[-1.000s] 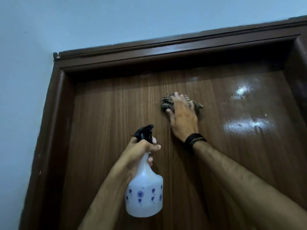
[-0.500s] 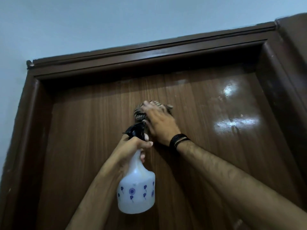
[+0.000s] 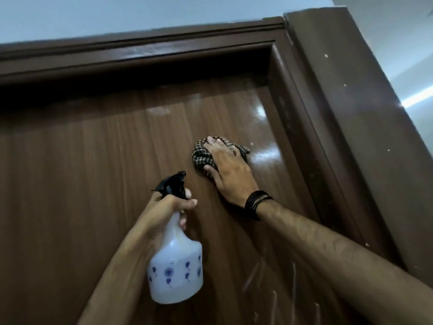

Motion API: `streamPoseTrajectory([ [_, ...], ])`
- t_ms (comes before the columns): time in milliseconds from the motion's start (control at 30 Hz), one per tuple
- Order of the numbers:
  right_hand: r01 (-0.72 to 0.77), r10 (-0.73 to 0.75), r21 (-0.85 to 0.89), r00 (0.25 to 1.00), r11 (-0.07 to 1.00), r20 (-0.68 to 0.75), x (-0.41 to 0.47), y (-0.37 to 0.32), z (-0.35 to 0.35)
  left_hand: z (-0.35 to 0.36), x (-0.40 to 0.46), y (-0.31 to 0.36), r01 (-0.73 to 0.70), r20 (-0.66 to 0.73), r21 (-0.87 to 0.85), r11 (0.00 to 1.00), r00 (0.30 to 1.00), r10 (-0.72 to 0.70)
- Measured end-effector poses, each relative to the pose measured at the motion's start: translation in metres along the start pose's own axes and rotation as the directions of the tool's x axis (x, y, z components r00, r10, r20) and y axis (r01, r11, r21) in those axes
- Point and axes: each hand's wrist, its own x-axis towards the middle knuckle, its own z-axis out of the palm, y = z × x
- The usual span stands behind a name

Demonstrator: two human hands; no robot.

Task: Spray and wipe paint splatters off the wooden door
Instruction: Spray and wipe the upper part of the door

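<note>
The brown wooden door fills the view, glossy and wet near its upper right corner. My right hand presses a bunched checked cloth flat against the door, fingers spread over it and thumb tucked under its lower edge. My left hand grips the neck of a white spray bottle with a black trigger head, held just off the door below and left of the cloth. Pale paint streaks show on the door at the lower right.
The dark brown door frame runs along the top and down the right side, dotted with small white paint specks. A pale wall lies above the frame and beyond it at the right.
My right hand has slid the cloth rightward across the door, towards the wet upper right corner. The view has swung right too. The left hand keeps its hold on the bottle.
</note>
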Motion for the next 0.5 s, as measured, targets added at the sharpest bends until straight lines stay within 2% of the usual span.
streamPoseTrajectory([
  [67,-0.039,0.038,-0.017,0.999,0.999,-0.019,-0.001,0.022,-0.010,0.014,0.002,-0.006,0.006,0.021,-0.008,1.000,1.000,-0.006],
  [133,-0.183,0.183,0.006,0.980,0.983,-0.075,0.013,0.046,-0.024,0.027,0.005,-0.011,0.005,0.039,-0.013,1.000,0.999,-0.005],
  [200,-0.259,0.260,0.025,0.961,0.965,-0.095,0.025,0.065,-0.037,0.036,0.007,-0.015,0.005,0.049,-0.018,1.000,0.999,-0.005],
  [300,-0.243,0.246,0.042,0.966,0.969,-0.085,0.013,0.072,-0.044,0.046,0.006,-0.022,0.000,0.034,-0.032,1.000,0.999,0.001],
  [500,-0.197,0.199,0.086,0.980,0.977,-0.006,-0.101,0.053,-0.035,0.070,-0.023,-0.054,0.009,-0.012,-0.025,1.000,1.000,-0.010],
])
